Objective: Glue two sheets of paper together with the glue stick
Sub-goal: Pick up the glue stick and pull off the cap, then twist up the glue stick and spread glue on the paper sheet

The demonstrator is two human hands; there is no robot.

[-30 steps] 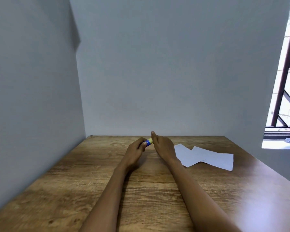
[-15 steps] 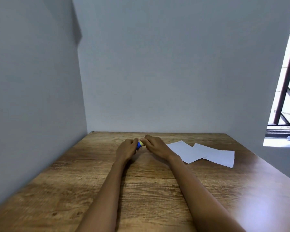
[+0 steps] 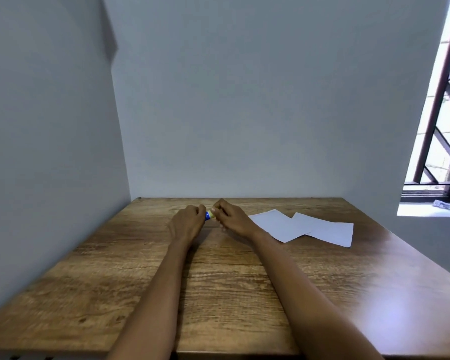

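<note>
Where the 2 hands meet near the far edge of the wooden table (image 3: 218, 294), a small glue stick (image 3: 210, 215) shows between them, blue with a yellowish end.

Grey walls close the table on the back and left, and a barred window (image 3: 442, 126) stands at the right. The 2 white sheets of paper (image 3: 304, 226) lie flat just right of the hands, overlapping at 1 corner. The left hand (image 3: 186, 224) is curled closed around the blue end of the glue stick; the right hand (image 3: 233, 219) pinches the yellowish end with bent fingers. Most of the stick is hidden inside both grips.
</note>
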